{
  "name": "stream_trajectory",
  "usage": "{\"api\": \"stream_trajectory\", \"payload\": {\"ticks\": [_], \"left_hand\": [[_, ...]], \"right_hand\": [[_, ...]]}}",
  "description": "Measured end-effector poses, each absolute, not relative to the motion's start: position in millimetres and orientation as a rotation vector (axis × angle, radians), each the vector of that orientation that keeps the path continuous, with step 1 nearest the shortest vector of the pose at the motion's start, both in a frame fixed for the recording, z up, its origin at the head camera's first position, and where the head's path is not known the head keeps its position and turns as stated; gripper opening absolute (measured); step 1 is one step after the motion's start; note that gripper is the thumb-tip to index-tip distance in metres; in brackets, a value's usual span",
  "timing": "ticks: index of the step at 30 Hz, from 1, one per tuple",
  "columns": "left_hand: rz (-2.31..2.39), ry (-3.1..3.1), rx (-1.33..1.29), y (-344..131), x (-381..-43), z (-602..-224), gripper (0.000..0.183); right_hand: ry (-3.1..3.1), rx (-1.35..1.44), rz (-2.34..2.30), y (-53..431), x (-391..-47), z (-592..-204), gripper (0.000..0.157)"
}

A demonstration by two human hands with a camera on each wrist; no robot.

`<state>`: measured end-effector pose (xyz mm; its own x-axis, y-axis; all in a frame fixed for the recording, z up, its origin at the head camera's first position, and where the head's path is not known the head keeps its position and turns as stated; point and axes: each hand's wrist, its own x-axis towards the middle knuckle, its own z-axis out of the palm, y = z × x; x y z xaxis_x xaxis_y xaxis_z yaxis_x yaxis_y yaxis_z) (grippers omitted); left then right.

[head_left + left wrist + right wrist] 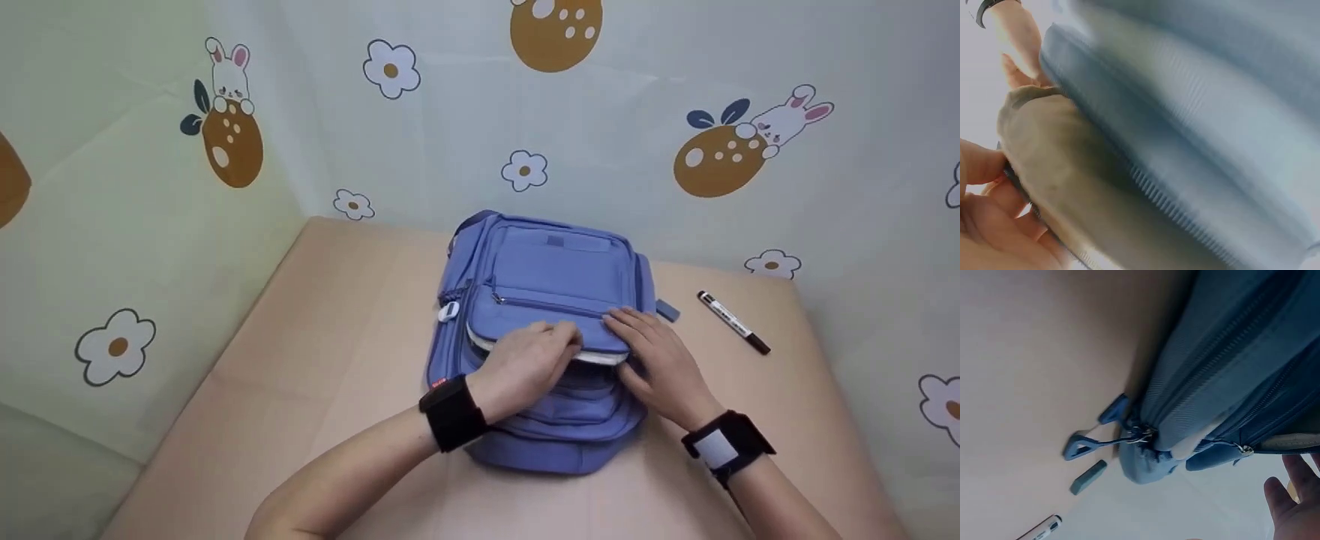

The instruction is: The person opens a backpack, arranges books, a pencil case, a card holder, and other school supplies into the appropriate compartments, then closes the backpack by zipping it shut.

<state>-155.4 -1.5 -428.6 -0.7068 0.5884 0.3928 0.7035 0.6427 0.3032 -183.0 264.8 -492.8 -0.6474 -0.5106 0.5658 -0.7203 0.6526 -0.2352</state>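
A blue backpack lies on the table with its front pocket unzipped along the lower edge, showing a pale lining. My left hand pinches the free edge of the pocket flap near its middle. In the left wrist view, the thumb and curled fingers grip that edge beside the beige lining. My right hand rests its fairly straight fingers on the flap's right corner, thumb spread lower along the bag's side. Zipper pulls hang at the bag's side in the right wrist view. The pocket's depth is hidden.
A black-and-white marker lies on the table right of the backpack. A small grey-blue block sits beside the bag's right side. A white tag hangs at its left. Patterned cloth stands behind the table.
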Motion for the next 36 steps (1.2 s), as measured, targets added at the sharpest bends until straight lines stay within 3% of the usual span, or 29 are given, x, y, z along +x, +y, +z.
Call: {"api": "stream_trajectory", "payload": {"ticks": [7, 13, 16, 19, 25, 36], "left_hand": [[-0.707, -2.519, -1.074, -15, -172, -419, 0.022], [-0.840, -2.554, -1.084, -72, -189, -443, 0.082], [-0.913, -2.609, -1.009, -99, -206, -458, 0.092], [-1.020, -2.683, -0.901, -114, -226, -470, 0.085], [-1.221, -2.692, -0.847, -103, -264, -480, 0.053], [-1.194, -2.711, -0.737, -93, -284, -473, 0.028]], "right_hand": [[-2.507, 0.833, 0.831, 255, -206, -482, 0.065], [-2.612, 0.722, 0.916, 256, -217, -481, 0.052], [-2.637, 0.629, 0.953, 258, -223, -477, 0.040], [-2.682, 0.497, 0.968, 257, -231, -472, 0.023], [-2.809, 0.270, 1.016, 260, -238, -466, 0.042], [-2.894, 0.228, 1.219, 258, -256, -452, 0.052]]}}
